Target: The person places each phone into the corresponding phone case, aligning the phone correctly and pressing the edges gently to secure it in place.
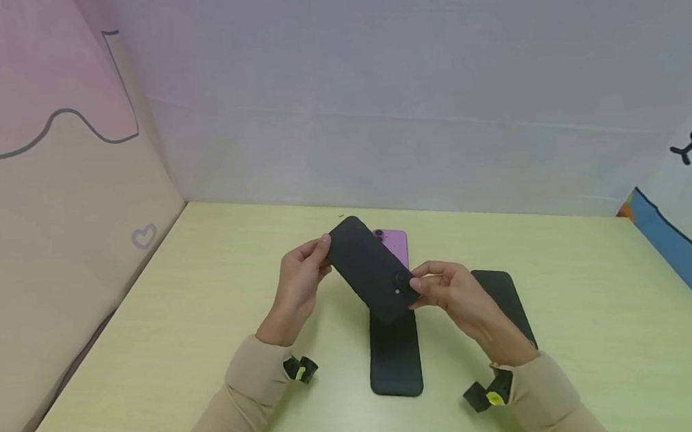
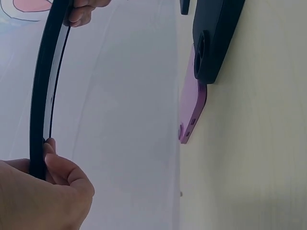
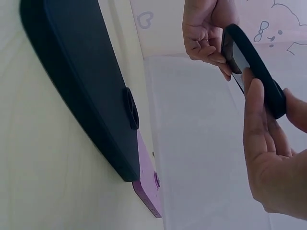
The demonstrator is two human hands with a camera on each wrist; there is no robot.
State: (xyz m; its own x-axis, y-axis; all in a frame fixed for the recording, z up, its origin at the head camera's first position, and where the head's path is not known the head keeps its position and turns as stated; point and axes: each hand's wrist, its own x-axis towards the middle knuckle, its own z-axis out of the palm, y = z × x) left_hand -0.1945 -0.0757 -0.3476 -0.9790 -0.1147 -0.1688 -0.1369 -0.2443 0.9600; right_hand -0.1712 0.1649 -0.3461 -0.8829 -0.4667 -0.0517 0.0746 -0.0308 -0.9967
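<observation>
A black phone (image 1: 369,269) is held up slantwise above the table, its back with the camera lens facing the head view. My left hand (image 1: 302,275) pinches its upper left edge between thumb and fingers. At the lower right corner, beside the lens, my right hand (image 1: 451,292) pinches it too. The left wrist view shows the raised phone (image 2: 41,91) edge-on, with a light strip along its inner side. Below it lies a second black phone (image 1: 396,362), its far end hidden in the head view. A purple phone (image 1: 396,242) lies beyond, partly covered from sight.
Another black phone (image 1: 504,295) lies to the right, partly behind the right forearm. The pale yellow table (image 1: 149,370) meets a whitish cloth wall (image 1: 404,101) at the back. Patterned panels (image 1: 44,222) stand at the left and right sides.
</observation>
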